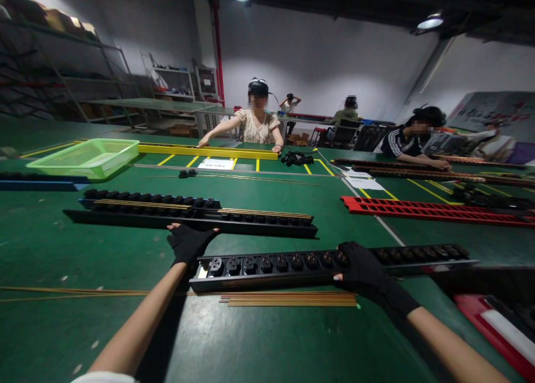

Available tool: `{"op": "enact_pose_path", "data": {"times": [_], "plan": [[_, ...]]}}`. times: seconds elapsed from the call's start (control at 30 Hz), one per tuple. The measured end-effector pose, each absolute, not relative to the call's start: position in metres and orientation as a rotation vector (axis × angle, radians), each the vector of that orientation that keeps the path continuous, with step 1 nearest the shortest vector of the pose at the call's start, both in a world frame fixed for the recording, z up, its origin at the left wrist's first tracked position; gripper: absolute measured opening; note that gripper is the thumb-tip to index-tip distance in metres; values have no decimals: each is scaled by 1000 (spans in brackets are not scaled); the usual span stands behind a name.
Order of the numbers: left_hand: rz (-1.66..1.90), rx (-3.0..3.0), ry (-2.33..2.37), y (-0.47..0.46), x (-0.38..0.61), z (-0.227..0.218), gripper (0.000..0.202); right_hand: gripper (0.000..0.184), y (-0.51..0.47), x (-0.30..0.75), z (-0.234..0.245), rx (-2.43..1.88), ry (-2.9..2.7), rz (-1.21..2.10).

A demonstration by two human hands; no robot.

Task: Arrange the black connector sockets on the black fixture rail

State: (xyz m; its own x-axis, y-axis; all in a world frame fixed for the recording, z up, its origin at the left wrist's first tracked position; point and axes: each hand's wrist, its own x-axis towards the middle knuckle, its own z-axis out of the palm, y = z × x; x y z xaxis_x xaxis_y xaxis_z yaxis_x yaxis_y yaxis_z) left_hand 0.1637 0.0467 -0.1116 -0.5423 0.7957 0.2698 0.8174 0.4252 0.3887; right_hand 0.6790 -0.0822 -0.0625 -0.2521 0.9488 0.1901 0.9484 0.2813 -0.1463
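Left hand, grip spread, rests flat at the left end of the black socket strip; right hand clamps its middle, steadying it. Brass rods lie just beside.

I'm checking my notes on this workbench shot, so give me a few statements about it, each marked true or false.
1. The right hand grips the near black strip. True.
2. The green basket sits at the far right of the table. False: it is at the far left.
3. A bundle of brass rods lies on the table, between the near black strip and the person. True.
4. The left hand holds a red strip. False: it lies open beside the near black strip's left end; the red strip lies farther right, untouched.
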Motion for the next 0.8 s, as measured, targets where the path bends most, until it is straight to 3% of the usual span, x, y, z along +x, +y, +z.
{"op": "enact_pose_path", "data": {"times": [0.4, 0.63, 0.73, 0.8], "plan": [[-994, -1527, -2631, 62, 176, -104, 142, 71, -84, 678, -56, -1689, -2321, 18], [-1687, -2337, -2417, -14, 157, -82, 73, 71, -86, 676, -56, -1769, -2294, -9], [-1869, -2414, -2462, -61, 161, -76, 71, 68, -90, 674, -54, -1773, -2264, 20], [-2357, -2414, -2612, -83, 169, -70, 78, 66, -93, 672, -52, -1754, -2245, 56]]}}
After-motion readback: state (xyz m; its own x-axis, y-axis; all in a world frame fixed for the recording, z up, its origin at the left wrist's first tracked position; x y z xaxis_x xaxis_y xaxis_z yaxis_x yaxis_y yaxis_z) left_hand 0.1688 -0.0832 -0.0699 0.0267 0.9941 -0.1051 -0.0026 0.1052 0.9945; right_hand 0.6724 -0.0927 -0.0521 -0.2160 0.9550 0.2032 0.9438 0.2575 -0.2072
